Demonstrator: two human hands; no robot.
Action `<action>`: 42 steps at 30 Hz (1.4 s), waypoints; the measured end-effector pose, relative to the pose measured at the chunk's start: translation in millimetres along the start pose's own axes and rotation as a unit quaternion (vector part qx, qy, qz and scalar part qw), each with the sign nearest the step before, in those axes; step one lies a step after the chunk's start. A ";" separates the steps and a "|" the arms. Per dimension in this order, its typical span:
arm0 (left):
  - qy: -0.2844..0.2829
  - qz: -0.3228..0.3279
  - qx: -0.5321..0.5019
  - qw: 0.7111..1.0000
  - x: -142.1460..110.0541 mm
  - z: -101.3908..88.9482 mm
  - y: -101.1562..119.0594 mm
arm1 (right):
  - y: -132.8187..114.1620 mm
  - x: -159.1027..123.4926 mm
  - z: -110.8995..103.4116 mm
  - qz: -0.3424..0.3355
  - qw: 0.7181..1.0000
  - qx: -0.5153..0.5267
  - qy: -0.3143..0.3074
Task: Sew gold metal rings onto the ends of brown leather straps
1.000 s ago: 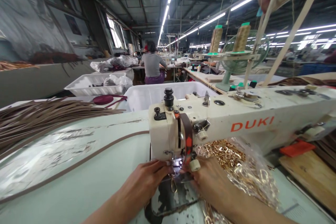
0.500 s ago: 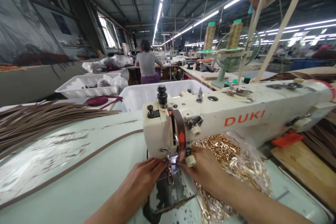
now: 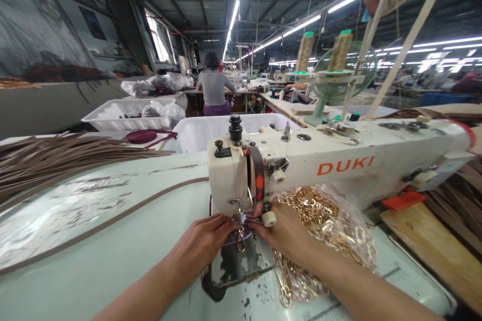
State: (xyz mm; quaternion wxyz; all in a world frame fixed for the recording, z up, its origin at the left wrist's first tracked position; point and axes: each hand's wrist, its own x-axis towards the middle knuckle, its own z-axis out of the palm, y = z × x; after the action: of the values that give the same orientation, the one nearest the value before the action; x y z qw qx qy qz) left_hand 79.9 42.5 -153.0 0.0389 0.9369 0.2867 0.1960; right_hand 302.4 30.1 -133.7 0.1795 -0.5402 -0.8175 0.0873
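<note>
A gold snap hook (image 3: 240, 242) hangs below the needle area of the white sewing machine (image 3: 244, 175), between my two hands. My left hand (image 3: 203, 238) lies at the left of the presser foot, its fingers pressed together at the strap end by the hook. From the right, my right hand (image 3: 284, 233) reaches in under the machine head, thumb and fingers closed at the same spot. What they pinch is mostly covered by fingers and machine parts. A long brown strap (image 3: 150, 194) runs from behind the machine head across the tabletop to the left.
Gold hooks in a clear plastic bag (image 3: 320, 210) lie beside my right forearm. A pile of brown straps (image 3: 75, 160) is at the left. Behind the machine stand white bins (image 3: 188, 133). A wooden board (image 3: 433, 241) lies at right. A person (image 3: 215, 90) sits further back.
The view has shifted slightly, so the machine head sits a little differently in the picture. Both hands remain at the needle area, with the snap hook still hanging between them.
</note>
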 end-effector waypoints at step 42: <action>0.017 -0.011 0.015 1.000 18.3 -24.6 -2.1 | -22.4 -10.0 23.7 -0.208 0.960 -0.181 -0.040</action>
State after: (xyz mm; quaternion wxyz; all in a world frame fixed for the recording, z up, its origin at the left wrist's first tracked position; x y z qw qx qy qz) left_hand 83.1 53.4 -124.4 0.0219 0.9310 0.3002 0.2066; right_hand 277.7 13.2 -149.9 0.0599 -0.3779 -0.9204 -0.0801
